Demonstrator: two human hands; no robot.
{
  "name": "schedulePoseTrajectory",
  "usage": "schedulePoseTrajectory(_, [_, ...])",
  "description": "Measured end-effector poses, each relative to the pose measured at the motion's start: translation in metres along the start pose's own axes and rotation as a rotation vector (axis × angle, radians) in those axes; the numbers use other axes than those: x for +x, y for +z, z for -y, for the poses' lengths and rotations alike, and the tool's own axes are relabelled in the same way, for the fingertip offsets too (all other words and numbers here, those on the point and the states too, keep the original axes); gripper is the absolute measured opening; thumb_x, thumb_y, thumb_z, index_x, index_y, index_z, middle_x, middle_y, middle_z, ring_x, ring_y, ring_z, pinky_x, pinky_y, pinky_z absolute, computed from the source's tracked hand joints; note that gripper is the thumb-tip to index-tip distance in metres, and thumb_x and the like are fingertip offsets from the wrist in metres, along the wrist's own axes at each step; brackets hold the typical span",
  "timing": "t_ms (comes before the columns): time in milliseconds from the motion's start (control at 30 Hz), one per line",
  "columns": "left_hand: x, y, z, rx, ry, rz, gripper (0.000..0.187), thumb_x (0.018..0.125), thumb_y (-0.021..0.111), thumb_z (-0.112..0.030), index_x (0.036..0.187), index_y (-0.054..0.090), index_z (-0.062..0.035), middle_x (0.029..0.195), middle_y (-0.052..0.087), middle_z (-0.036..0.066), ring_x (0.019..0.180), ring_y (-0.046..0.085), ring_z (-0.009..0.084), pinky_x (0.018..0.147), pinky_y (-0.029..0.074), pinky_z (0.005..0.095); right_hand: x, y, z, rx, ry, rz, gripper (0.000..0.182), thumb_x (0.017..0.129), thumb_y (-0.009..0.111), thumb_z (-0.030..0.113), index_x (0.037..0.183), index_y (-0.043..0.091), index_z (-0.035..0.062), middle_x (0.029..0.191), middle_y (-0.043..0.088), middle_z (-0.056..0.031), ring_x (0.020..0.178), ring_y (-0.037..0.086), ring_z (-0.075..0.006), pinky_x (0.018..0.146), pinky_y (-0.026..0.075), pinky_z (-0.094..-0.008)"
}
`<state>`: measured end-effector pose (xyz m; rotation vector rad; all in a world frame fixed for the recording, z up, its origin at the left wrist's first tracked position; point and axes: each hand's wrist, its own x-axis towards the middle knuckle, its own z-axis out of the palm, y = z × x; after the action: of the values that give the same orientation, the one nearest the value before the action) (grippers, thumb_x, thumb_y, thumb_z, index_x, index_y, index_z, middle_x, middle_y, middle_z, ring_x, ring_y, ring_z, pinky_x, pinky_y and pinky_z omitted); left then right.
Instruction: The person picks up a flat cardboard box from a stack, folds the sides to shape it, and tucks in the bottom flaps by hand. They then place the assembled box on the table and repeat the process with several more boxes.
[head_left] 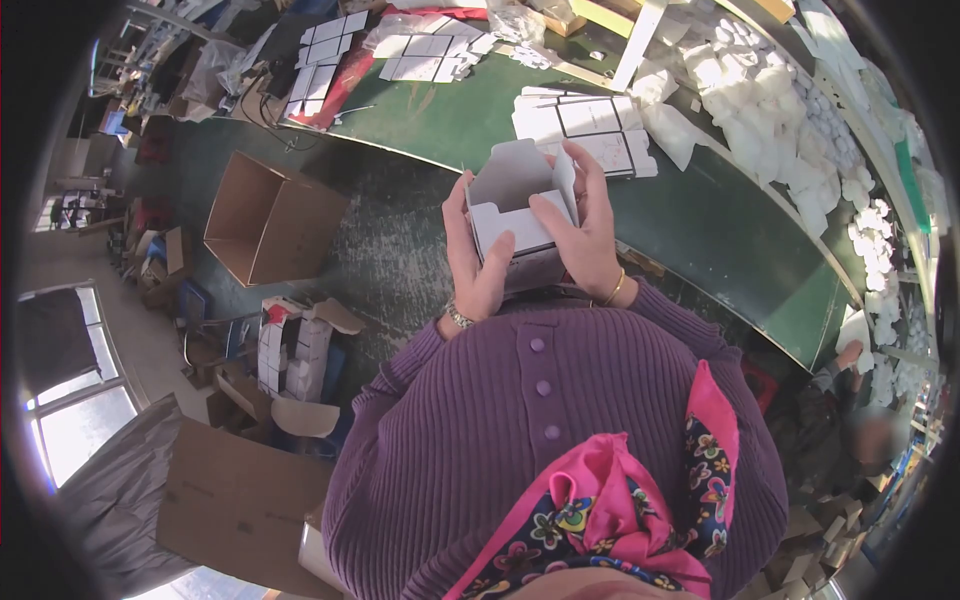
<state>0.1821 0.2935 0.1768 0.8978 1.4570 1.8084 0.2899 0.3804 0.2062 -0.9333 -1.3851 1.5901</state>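
A small white box (520, 225) with raised flaps is held in front of my chest, its opening facing up. My left hand (474, 250) wraps round its left side, thumb on the front panel. On the right side my right hand (588, 225) grips it, thumb pressed on the front flap and fingers behind a side flap. Just beyond the box, flat white carton blanks (585, 125) lie stacked on the green table (430, 125). The underside of the box is mostly hidden.
An open brown carton (270, 220) stands on the floor at left, near a carton of white pieces (295, 350). More flat blanks (425, 55) lie on the far table. White foam padding (750, 110) is heaped at right. Another person (825, 420) is at lower right.
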Motion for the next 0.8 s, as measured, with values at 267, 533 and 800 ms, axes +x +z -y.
schedulePoseTrajectory(267, [0.006,0.006,-0.008,0.123,0.086,-0.151,0.067,0.075,0.044,-0.011,0.141,0.036,-0.0054,0.137,0.044,0.012,0.113,0.05,0.0232,0.09,0.045,0.0392,-0.004,-0.011,-0.016,-0.105,-0.417,0.154,0.026,0.097,0.052,0.025,0.117,0.06,0.0106,0.141,0.051,-0.0229,0.128,0.049,-0.0293,0.094,0.044,-0.0413])
schedulePoseTrajectory(533, [0.013,-0.013,-0.019,0.441,0.406,0.286,0.072,0.069,0.083,-0.058,0.124,0.056,-0.0184,0.14,0.031,0.021,0.13,0.036,0.0391,0.101,0.039,0.0507,-0.006,-0.016,-0.014,-0.223,-0.534,-0.003,0.04,0.099,0.032,0.018,0.087,0.069,0.0071,0.127,0.054,-0.0244,0.11,0.055,-0.0282,0.084,0.042,-0.037])
schedulePoseTrajectory(800, [0.023,-0.043,-0.044,0.604,0.684,0.63,0.047,0.073,0.084,-0.034,0.109,0.056,-0.0232,0.137,0.039,0.022,0.121,0.043,0.0393,0.093,0.042,0.0503,0.005,-0.046,0.059,-0.008,0.21,0.354,0.03,0.101,0.051,0.024,0.126,0.057,0.0084,0.087,0.065,-0.0046,0.081,0.056,-0.0123,0.073,0.043,-0.023])
